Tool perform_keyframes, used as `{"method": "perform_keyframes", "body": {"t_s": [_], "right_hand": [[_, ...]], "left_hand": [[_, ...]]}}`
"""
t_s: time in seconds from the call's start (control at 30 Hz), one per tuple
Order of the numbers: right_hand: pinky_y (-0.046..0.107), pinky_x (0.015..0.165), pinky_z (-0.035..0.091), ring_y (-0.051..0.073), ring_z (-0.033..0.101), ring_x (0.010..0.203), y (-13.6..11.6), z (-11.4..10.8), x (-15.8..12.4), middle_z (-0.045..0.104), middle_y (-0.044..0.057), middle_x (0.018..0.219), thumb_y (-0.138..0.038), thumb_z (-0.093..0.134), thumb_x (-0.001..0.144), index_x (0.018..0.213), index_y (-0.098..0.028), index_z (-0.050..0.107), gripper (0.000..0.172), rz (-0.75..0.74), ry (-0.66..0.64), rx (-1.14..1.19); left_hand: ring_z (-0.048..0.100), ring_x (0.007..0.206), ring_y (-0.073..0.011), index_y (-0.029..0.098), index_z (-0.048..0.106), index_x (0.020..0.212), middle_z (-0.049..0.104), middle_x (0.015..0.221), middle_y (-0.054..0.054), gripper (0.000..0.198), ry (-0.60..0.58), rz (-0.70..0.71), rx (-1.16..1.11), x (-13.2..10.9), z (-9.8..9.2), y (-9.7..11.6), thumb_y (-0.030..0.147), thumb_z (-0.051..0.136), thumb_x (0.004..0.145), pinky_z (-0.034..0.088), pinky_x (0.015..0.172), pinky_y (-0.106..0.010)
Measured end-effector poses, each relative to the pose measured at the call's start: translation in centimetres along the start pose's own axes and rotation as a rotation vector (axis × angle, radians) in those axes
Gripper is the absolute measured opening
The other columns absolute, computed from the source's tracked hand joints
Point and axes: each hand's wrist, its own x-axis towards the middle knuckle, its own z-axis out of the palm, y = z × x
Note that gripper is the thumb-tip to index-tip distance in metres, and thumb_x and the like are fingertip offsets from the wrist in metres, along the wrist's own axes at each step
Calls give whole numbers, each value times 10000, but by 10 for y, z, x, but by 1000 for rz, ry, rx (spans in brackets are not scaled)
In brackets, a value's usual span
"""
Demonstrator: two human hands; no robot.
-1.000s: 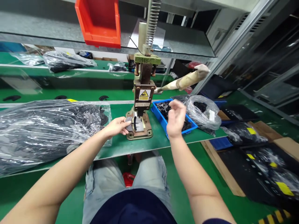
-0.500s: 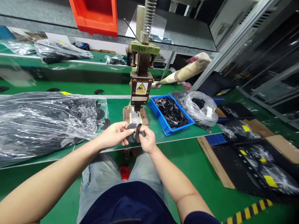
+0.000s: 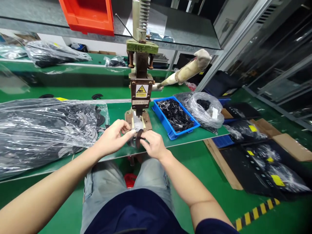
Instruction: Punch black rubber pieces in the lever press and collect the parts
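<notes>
In front of the lever press [image 3: 141, 87], both my hands work close together at the table's front edge. My right hand [image 3: 154, 144] pinches a dark crescent-shaped piece [image 3: 138, 139], held upright just before the press base. The fingers of my left hand [image 3: 113, 138] are curled, with the thumb stretched toward a greyish curved piece [image 3: 132, 141]. That piece is blurred, and its contact with the left fingertips is partly hidden. Behind the pieces lies the pale fixture [image 3: 138, 123] of the press, under the ram.
Left lies a large clear bag [image 3: 48, 130] of black crescent pieces. A blue tray [image 3: 172, 134] of small black parts stands right of the press, beside another plastic bag [image 3: 207, 109]. The press lever [image 3: 185, 72] sticks out rightward. A red bin [image 3: 89, 26] sits above.
The view has shifted a little, moving the press leftward in it. My left thumb has moved up off the face of the grey piece, and my right hand has turned slightly around the dark crescent.
</notes>
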Motion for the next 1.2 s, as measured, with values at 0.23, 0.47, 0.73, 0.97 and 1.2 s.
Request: {"method": "perform_keyframes", "body": {"t_s": [0.23,0.47,0.73,0.97,1.2], "right_hand": [[349,758,541,190,672,810,3,-3,-1,756,71,890,-289,578,1045,1011,-204,669,128,-143,-33,-158],[352,785,591,189,727,863,0,-20,-4,803,77,959,-307,626,1035,1060,-215,697,118,-124,15,-30],[285,801,554,143,703,847,-15,-53,-3,778,25,958,-281,637,1005,1080,-201,725,141,396,-237,360],[248,741,455,118,632,761,0,-90,19,723,-21,833,-183,634,936,980,-208,717,97,541,-367,199],[271,758,451,140,653,773,38,-129,61,785,14,929,-186,582,931,1012,-220,742,182,521,-345,-144]], "left_hand": [[502,726,-171,211,514,664,519,722,4,468,-117,105,77,0,15,1,504,594,1021,410,692,-313],[554,772,-141,207,621,947,603,849,20,362,-139,-66,-391,-2,23,-10,531,782,920,463,698,-263],[637,703,-160,193,666,998,686,846,-12,390,-340,-128,-631,-11,50,-26,554,788,913,549,618,-288],[641,786,-171,218,685,983,684,856,-11,314,-309,-37,-207,-31,53,-87,520,620,1043,535,755,-301],[635,771,-183,229,644,909,664,808,-9,244,-200,203,149,-49,64,-105,399,576,1071,478,746,-312]]}}
